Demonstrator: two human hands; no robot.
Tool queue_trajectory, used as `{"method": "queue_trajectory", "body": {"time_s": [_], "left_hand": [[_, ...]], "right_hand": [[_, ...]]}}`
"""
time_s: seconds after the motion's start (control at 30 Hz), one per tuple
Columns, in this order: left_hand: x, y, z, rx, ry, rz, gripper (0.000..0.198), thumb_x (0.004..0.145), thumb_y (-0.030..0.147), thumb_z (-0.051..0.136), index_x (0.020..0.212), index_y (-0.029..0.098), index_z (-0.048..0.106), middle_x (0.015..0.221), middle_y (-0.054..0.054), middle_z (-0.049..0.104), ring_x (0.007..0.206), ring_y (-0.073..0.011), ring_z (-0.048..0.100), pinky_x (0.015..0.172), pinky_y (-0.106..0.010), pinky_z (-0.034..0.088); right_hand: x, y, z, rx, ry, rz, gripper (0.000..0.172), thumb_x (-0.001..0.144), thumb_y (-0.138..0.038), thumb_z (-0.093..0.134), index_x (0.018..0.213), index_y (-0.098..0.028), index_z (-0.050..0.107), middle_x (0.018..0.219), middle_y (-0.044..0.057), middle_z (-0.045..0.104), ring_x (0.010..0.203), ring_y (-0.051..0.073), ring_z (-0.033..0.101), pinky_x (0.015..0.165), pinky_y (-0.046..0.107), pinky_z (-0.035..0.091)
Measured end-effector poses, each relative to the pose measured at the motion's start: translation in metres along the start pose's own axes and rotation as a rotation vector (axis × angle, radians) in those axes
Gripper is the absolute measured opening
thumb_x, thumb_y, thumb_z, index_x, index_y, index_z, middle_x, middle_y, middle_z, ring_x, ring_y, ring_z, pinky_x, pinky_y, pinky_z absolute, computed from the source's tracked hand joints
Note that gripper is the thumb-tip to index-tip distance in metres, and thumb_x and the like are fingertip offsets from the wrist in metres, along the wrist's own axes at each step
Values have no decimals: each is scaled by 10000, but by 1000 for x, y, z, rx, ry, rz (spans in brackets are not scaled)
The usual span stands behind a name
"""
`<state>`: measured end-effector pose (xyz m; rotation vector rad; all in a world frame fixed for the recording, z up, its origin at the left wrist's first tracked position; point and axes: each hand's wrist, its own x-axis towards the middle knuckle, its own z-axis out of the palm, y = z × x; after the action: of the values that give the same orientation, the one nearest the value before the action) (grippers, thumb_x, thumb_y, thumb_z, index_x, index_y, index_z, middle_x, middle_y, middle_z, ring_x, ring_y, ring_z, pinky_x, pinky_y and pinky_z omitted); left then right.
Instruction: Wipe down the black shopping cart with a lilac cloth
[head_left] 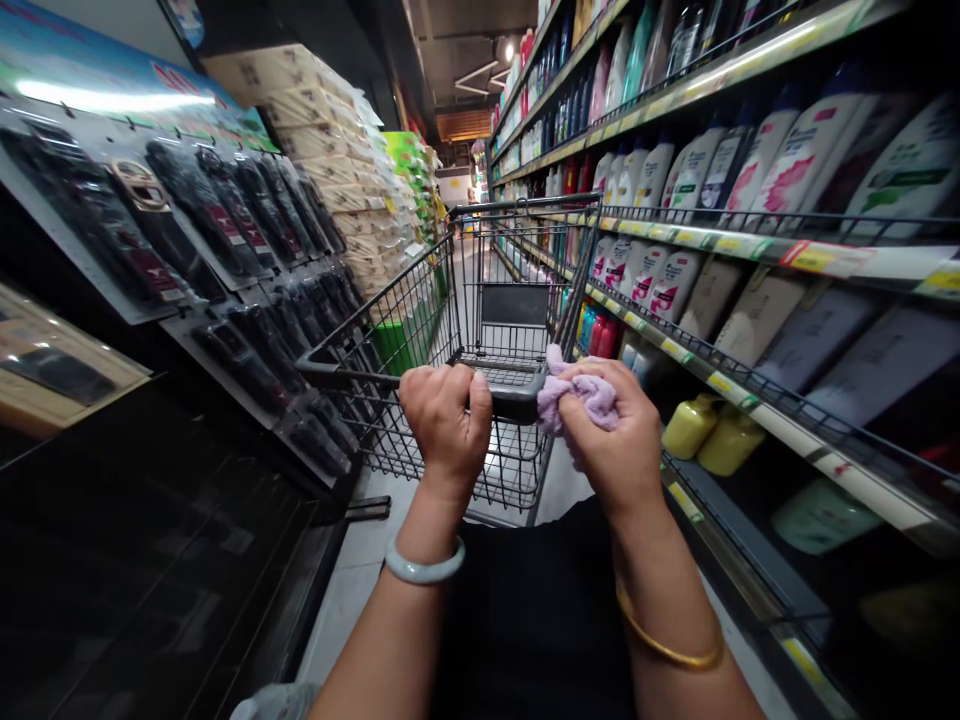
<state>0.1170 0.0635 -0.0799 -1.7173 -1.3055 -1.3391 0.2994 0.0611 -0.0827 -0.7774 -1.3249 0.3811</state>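
A black wire shopping cart (405, 300) stands right in front of me, with nothing visible in its basket. My left hand (448, 418) is closed around the middle of the cart's dark handle (514, 400). At the handle's right end, my right hand (616, 430) grips a crumpled lilac cloth (589, 396). The cloth bunches out between thumb and fingers and touches the cart's corner. Whether the right fingers also hold the cart is hidden by the cloth.
Shelves of shampoo bottles (806, 150) run along the right, close to the cart. Packaged belts (225, 210) hang from a display on the left. Beyond them rise stacked wrapped packs (330, 130) and green packages (409, 160). A tiled aisle floor (360, 560) stretches ahead.
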Motion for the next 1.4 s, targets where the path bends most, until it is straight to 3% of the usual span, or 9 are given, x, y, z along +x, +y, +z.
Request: {"method": "queue_trajectory", "body": {"time_s": [0.1,0.23,0.43,0.6,0.8,0.93,1.13,1.4], "left_hand": [[-1,-1,-2,-8,9,5,363,1094,345,401,743,260,440,691,-20,505,784,-232,451,840,-409,325],[-1,-2,-5,-7,0,3,376,1098,352,389,734,260,423,689,-20,494,781,-231,455,831,-406,326],[-1,-2,-8,-29,13,13,364,1090,318,414,732,257,422,680,-11,478,770,-226,445,817,-409,324],[-2,-4,-8,-42,17,15,350,1081,298,431,733,255,423,682,-9,474,761,-223,439,812,-411,319],[-2,-5,-9,-40,13,13,352,1080,300,422,731,255,426,683,-10,473,761,-224,448,811,-409,320],[-2,-6,-9,-38,9,4,363,1082,320,414,725,258,416,679,-10,472,759,-226,452,803,-410,317],[-1,-3,-7,-42,28,-26,362,1062,321,413,705,259,415,660,-16,484,745,-229,448,806,-415,312],[-1,-3,-6,-37,32,-22,358,1056,308,414,702,260,427,661,-23,504,754,-230,456,805,-420,323]], "right_hand": [[1,-3,-2,129,-58,76,80,826,-256,711,889,-244,759,985,23,760,983,216,708,943,367,551],[1,3,-2,103,-44,234,106,782,-291,735,869,-234,758,951,23,760,925,223,694,902,376,526],[-1,-6,-1,147,-52,151,71,812,-260,729,870,-246,768,977,14,749,958,211,688,928,354,521],[-2,-10,-1,238,-38,231,97,809,-289,754,893,-243,767,972,13,767,940,209,709,906,342,545],[-1,-18,-4,327,-79,176,75,831,-286,752,894,-248,768,955,2,767,948,193,712,890,311,555],[-1,-12,-1,271,-37,265,96,809,-290,759,888,-236,760,936,1,762,866,186,697,823,314,544],[-2,-20,-1,232,-42,136,67,825,-253,747,888,-254,766,989,9,756,987,207,697,974,355,540],[0,-17,1,323,-34,213,70,829,-271,754,897,-254,757,935,-15,766,885,168,705,831,284,559]]}}
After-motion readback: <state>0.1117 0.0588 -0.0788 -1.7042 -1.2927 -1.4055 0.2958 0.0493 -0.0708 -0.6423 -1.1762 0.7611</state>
